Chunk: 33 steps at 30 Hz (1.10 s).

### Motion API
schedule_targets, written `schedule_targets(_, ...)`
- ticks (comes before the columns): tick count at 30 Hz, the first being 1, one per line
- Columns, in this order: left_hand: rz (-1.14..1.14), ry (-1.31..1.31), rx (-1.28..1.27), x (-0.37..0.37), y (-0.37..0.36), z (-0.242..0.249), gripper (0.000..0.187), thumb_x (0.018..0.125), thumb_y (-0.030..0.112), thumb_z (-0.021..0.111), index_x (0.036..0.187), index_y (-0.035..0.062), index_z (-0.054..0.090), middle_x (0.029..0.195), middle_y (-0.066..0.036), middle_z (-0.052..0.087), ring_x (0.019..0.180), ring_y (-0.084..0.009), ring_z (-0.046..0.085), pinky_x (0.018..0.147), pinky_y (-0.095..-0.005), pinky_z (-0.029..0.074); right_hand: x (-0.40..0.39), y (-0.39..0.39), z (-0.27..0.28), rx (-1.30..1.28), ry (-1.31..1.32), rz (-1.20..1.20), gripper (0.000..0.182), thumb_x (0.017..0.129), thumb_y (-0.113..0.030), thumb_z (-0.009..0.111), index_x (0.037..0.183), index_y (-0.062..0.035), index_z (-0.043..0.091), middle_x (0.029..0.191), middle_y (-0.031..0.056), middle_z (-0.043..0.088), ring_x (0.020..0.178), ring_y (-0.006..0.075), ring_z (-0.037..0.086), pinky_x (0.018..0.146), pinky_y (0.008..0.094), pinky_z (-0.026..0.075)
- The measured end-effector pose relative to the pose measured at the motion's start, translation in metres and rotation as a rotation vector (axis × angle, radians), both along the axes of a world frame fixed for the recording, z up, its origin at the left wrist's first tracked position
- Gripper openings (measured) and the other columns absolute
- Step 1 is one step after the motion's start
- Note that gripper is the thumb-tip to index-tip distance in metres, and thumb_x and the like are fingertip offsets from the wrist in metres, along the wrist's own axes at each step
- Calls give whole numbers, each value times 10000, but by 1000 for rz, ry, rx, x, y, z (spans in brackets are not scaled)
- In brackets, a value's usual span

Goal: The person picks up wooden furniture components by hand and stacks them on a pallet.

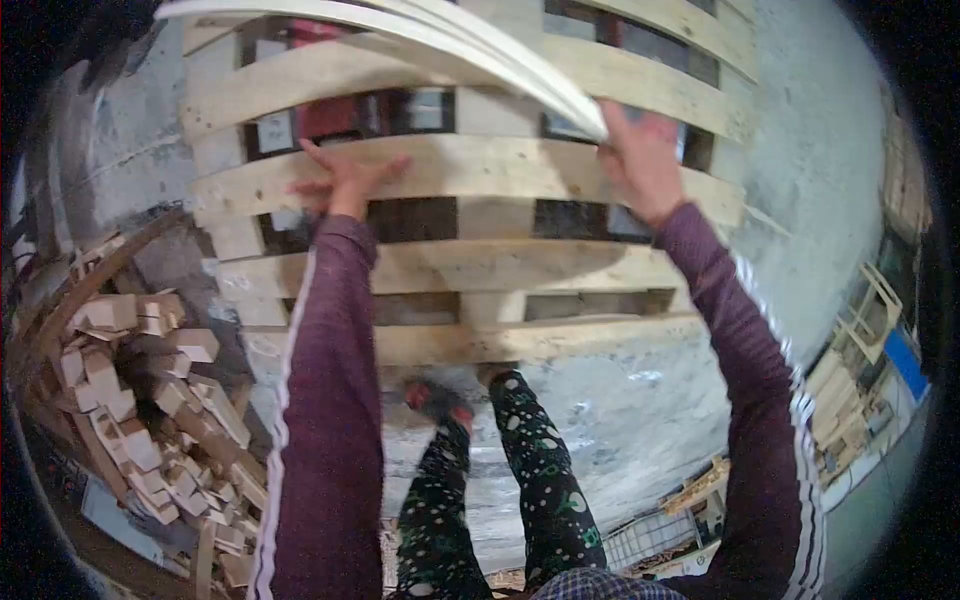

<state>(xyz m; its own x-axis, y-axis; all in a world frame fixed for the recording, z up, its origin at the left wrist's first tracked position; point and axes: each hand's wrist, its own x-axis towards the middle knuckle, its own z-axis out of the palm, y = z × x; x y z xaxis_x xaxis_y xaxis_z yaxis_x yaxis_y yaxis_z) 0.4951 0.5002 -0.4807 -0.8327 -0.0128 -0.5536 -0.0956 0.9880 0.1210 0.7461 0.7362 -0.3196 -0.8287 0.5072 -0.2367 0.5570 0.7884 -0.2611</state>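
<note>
Below me on the floor lies a large pallet (420, 262) of light wooden slats with gaps between them. My right hand (645, 165) is closed round the near end of some long, thin, whitish strips (530, 70). They run up and left over the pallet, bowed in this view, and leave the frame partly at the top. My left hand (348, 178) is over a slat at the pallet's left part, fingers spread, with nothing in it. Red and dark things show through the gaps beneath the slats.
A heap of cut wood blocks (140, 440) fills a container at lower left. Grey concrete floor (820, 150) surrounds the pallet. Wooden frames (865, 310) and a blue piece (905, 365) are at far right. My legs (545, 470) stand at the pallet's near edge.
</note>
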Motion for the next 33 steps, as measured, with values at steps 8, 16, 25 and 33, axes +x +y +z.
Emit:
schedule_targets(8, 142, -738, 1384, 156, -97, 133, 1233, 619, 435, 869, 1549, 187, 99, 1584, -213, 86, 1460, -282, 178, 1156, -484, 195, 140, -212, 66, -581, -3, -365, 441, 853, -165, 578, 1270, -136, 437, 712, 118, 620, 599, 327, 623, 591, 475, 494)
schedule_targets(16, 950, -771, 1414, 261, -214, 293, 258, 982, 376, 531, 851, 156, 498, 654, 42, 396, 627, -109, 448, 734, -310, 421, 169, -331, 96, -1452, -10, 40, 547, 928, -381, 571, 1330, -21, 481, 1262, 151, 506, 1228, 304, 454, 1044, 382, 352)
schedule_targets(25, 1086, -602, 1624, 324, -283, 384, 393, 888, 365, 658, 686, 172, 381, 575, 43, 369, 567, -114, 341, 699, -334, 304, 50, -339, -119, -626, -31, 71, 502, 950, -419, 511, 1257, -22, 525, 1221, 204, 556, 1133, 364, 548, 925, 443, 468)
schedule_targets(33, 1132, -445, 1833, 306, -335, 422, 377, 968, 413, 541, 703, 181, 409, 585, 52, 408, 585, -97, 414, 743, -320, 320, 11, -365, -108, -628, -411, -121, 703, 951, -624, 333, 961, -29, 706, 962, 286, 663, 953, 438, 636, 825, 512, 506)
